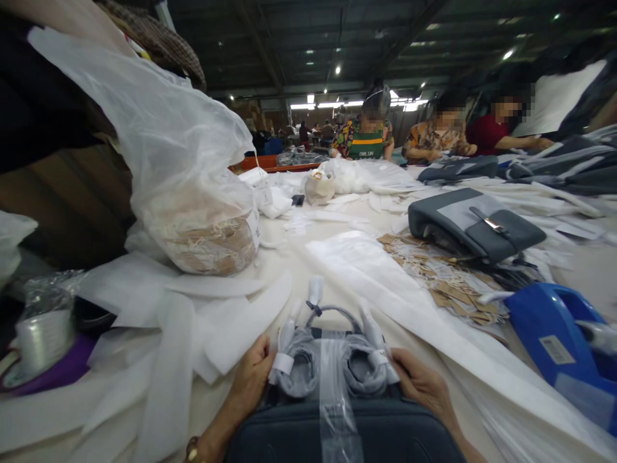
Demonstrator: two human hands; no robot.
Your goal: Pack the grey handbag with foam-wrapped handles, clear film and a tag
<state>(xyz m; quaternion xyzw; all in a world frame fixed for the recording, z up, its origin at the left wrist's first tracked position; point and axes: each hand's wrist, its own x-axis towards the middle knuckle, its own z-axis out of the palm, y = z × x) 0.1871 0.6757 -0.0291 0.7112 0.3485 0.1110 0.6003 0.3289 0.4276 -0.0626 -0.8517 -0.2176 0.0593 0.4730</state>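
A dark grey bag lies right in front of me at the table's near edge, its wrapped grey straps bundled on top under a strip of clear tape. My left hand grips the bag's left side beside the strap bundle, fingers curled. My right hand holds the bag's right side, fingers curled by the straps. White wrapping covers the strap ends.
White fabric sheets cover the table. A clear plastic sack of tags stands at left, a tape roll nearer. A blue tape dispenser sits right, a finished grey bag and brown tags beyond. Other people work at the far end.
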